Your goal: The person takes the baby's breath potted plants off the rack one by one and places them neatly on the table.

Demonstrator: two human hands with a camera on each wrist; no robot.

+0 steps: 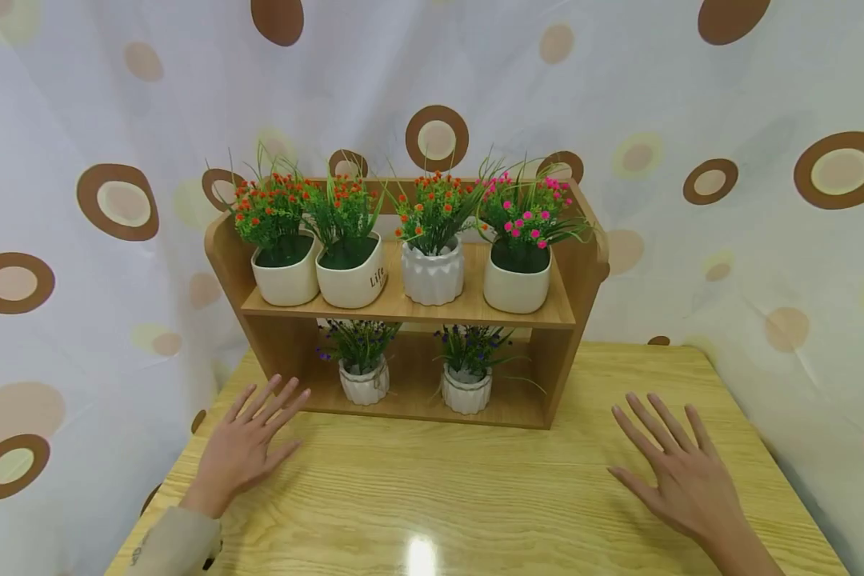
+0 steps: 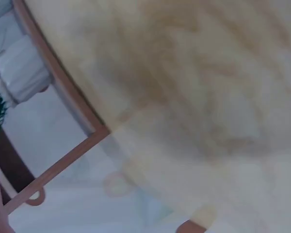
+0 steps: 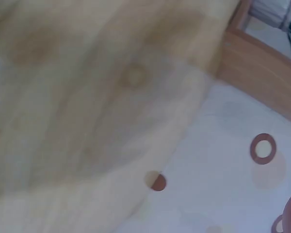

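Observation:
My left hand (image 1: 241, 448), fingers spread, is over the table near the front left corner of a two-tier wooden shelf (image 1: 410, 414). At the right side of the table my right hand (image 1: 680, 472) is also spread, apart from the shelf, holding nothing. On the upper tier stand two cream pots with red flowers (image 1: 286, 282) (image 1: 353, 280), a white ribbed pot with orange-red flowers (image 1: 434, 276) and a cream pot with pink flowers (image 1: 517, 286). The lower tier bears two small white pots (image 1: 365, 386) (image 1: 466, 394) with purple flowers.
The shelf stands at the back of a light wooden table (image 1: 432, 488). A white curtain (image 1: 504, 64) with brown and beige circles hangs behind and on both sides. A bright reflection lies at the table's front. Both wrist views mostly show table, shelf edge and curtain.

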